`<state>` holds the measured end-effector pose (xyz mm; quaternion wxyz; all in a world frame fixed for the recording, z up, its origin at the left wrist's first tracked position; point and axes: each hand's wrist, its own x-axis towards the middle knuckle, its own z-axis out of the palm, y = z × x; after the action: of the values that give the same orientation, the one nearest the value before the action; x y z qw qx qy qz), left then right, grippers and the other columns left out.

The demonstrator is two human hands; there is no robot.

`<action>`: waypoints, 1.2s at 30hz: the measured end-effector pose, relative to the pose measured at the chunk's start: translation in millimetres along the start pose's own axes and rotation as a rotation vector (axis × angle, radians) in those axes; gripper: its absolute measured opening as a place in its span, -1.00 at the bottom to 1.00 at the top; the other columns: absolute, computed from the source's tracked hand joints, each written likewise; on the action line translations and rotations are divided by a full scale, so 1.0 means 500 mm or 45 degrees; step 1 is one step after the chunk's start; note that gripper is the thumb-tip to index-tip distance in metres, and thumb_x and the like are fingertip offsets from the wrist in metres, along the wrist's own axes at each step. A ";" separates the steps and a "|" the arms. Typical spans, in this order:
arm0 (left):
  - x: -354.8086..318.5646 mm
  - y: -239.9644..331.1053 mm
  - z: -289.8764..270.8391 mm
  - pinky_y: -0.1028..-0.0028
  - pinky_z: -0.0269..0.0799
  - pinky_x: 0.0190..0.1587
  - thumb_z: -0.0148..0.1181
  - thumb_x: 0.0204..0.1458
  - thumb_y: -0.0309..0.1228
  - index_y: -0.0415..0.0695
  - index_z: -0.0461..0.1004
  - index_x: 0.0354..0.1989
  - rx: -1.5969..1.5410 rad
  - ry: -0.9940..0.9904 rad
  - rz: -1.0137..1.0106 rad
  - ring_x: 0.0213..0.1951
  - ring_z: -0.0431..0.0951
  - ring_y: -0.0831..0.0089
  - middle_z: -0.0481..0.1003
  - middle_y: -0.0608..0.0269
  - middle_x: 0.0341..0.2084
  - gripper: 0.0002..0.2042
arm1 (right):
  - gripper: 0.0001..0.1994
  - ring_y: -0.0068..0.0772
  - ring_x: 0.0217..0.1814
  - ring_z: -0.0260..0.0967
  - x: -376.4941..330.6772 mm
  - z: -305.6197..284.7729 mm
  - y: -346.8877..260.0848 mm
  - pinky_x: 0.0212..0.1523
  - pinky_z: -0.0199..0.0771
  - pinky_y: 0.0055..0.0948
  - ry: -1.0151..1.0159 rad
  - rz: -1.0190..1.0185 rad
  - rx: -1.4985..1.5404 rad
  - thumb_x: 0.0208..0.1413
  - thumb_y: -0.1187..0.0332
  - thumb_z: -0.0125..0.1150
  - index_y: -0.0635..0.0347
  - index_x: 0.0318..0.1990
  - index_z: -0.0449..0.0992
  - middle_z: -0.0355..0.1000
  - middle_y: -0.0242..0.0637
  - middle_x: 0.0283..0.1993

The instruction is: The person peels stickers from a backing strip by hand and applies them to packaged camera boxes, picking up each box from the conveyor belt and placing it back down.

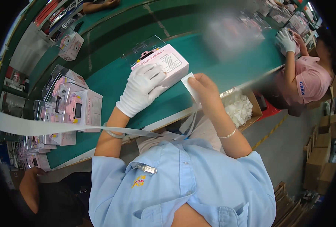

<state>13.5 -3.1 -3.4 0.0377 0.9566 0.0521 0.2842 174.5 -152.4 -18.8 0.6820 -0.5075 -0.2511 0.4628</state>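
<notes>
The left hand [142, 90], in a white fabric glove, lies palm-down with fingers spread loosely on the near end of a pink-and-white rectangular cardboard product box [170, 62]; it presses on the box and grips nothing. The box lies flat on the green work table [111, 81], near its front edge, with a clear plastic window section at its far end.

The right hand [204, 86] is bare; thumb and fingers are pinched together on a small white rectangular label [188, 85], held upright just beside the right end of the box; whether the label touches the box cannot be told. A long white backing strip [32, 126] runs from below this hand across the person's lap and away to the left.

To the left on the table stands a group of similar pink-and-white boxes with clear windows [75, 106], well apart from the hands; one more such box [70, 45] stands further back. Below the table edge on the right sits an open brown cardboard carton of white crumpled pieces [240, 108]. At upper right, another person's white-gloved hand [286, 39] rests on items at the same table.
</notes>
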 end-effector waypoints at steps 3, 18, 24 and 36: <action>-0.013 -0.013 0.008 0.24 0.26 -0.02 0.19 -0.16 -0.35 -0.13 0.48 -0.29 -0.102 0.072 0.005 -0.13 0.41 0.18 0.45 0.18 -0.25 -0.76 | -0.83 -0.77 -0.45 0.26 0.004 0.013 0.007 -0.44 0.29 -0.73 -0.007 0.063 -0.095 0.11 0.31 0.14 0.24 -0.27 0.43 0.38 -0.48 -0.42; -0.029 -0.043 0.023 0.35 0.35 -0.12 0.12 -0.15 -0.56 -0.17 0.45 -0.44 -0.545 0.230 -0.260 -0.25 0.46 0.21 0.50 0.19 -0.33 -0.92 | -0.84 -0.75 -0.55 0.24 0.046 0.060 0.024 -0.59 0.24 -0.72 0.018 0.232 -0.008 0.09 0.28 0.18 0.18 -0.31 0.46 0.38 -0.48 -0.47; -0.027 -0.042 0.023 0.33 0.33 -0.11 0.12 -0.11 -0.49 -0.15 0.45 -0.40 -0.533 0.187 -0.293 -0.23 0.44 0.20 0.48 0.18 -0.34 -0.92 | -0.83 -0.74 -0.61 0.22 0.045 0.058 0.023 -0.65 0.21 -0.70 0.077 0.295 -0.095 0.08 0.28 0.18 0.19 -0.32 0.45 0.36 -0.47 -0.49; 0.021 -0.015 0.033 0.28 0.29 -0.32 0.16 -0.11 -0.34 -0.10 0.59 -0.42 -0.424 0.109 -0.327 -0.41 0.41 0.19 0.43 0.20 -0.55 -0.85 | -0.84 -0.73 -0.58 0.22 0.051 0.049 0.044 -0.62 0.21 -0.70 0.097 0.328 -0.083 0.09 0.29 0.16 0.19 -0.33 0.45 0.34 -0.47 -0.50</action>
<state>30.9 4.8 -12.3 0.2290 0.9097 0.1275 0.3221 157.9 -117.3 -33.5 0.6091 -0.5747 -0.1727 0.5185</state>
